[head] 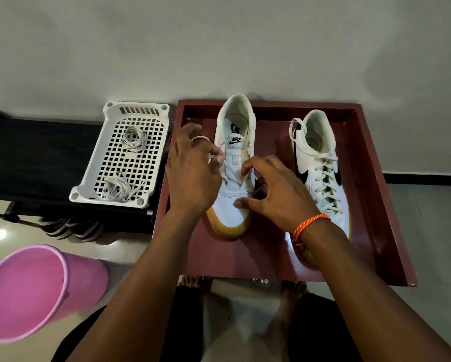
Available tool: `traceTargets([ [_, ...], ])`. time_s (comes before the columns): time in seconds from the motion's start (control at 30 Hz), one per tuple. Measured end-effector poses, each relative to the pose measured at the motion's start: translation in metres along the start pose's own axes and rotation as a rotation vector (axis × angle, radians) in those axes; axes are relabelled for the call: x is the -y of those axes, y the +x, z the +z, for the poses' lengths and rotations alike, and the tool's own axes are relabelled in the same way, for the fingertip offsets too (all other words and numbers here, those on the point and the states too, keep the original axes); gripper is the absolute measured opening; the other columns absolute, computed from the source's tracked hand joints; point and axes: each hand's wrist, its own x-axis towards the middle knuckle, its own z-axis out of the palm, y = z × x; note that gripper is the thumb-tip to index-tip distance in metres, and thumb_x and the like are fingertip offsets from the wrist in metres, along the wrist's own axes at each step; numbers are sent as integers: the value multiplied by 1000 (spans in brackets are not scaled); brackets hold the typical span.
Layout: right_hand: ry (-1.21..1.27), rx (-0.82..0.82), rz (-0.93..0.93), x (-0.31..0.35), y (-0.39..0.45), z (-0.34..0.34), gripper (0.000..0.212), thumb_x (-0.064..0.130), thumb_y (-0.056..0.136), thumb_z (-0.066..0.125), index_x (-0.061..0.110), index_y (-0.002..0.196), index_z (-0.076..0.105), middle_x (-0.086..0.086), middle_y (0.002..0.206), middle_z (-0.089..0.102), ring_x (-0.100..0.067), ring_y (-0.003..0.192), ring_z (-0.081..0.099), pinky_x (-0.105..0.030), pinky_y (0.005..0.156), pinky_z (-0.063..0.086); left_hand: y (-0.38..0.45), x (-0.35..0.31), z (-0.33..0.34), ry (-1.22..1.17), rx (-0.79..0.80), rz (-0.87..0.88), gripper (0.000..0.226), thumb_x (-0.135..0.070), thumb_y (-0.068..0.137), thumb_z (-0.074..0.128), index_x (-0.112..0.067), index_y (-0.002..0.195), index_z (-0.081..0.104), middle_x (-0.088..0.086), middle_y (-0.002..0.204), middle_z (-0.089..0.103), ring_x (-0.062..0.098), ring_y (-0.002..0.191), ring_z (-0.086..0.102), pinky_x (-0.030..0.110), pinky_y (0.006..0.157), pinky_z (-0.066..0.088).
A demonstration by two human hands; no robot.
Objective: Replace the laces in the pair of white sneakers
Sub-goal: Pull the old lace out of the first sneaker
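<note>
Two white sneakers stand in a dark red tray. The left sneaker has a lace only through its lowest eyelets. My left hand pinches one end of that lace beside the shoe's left side. My right hand rests on the shoe's toe with its thumb, and its fingers pinch at the right eyelet row. The right sneaker is fully laced and stands apart, untouched.
A white perforated basket holds two bundles of laces and sits on a black rack left of the tray. A pink bucket lies tilted on the floor at lower left. The wall runs just behind the tray.
</note>
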Motion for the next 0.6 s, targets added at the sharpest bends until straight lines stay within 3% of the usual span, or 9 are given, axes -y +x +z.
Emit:
traceTargets([
  [0.1, 12, 8, -3, 0, 0, 0, 58, 50, 70, 93, 41, 115, 55, 15, 117, 51, -5, 82, 65, -41, 76, 59, -7, -4, 2, 2, 98, 88, 30, -10, 86, 72, -37, 101, 71, -4, 163, 35, 28, 151, 35, 57, 116, 36],
  [0.23, 29, 16, -7, -1, 1, 0, 60, 48, 72, 92, 42, 119, 55, 14, 117, 49, -8, 86, 66, -42, 79, 60, -14, -7, 10, 97, 238, 102, 11, -33, 90, 79, -37, 100, 77, -7, 175, 17, 30, 161, 13, 61, 124, 22],
  [0.33, 20, 17, -7, -2, 0, 0, 60, 49, 72, 92, 42, 119, 56, 14, 117, 49, -7, 87, 65, -43, 78, 60, -15, -8, 11, 95, 260, 84, 4, -33, 91, 81, -36, 93, 78, -7, 175, 14, 28, 162, 9, 59, 125, 18],
  [0.43, 28, 17, 0, -1, 0, 0, 59, 49, 72, 92, 42, 117, 55, 16, 117, 49, -8, 85, 65, -44, 77, 60, -12, -11, 10, 81, 252, 54, 8, -27, 93, 79, -34, 91, 76, -10, 174, 16, 28, 160, 14, 58, 124, 22],
  [0.6, 30, 23, -4, -2, 1, 0, 56, 51, 71, 91, 44, 114, 55, 15, 119, 50, -12, 86, 66, -44, 76, 60, -2, -5, 0, -20, 15, -13, 9, -21, 95, 75, -30, 96, 73, -5, 165, 33, 27, 148, 37, 60, 110, 43],
])
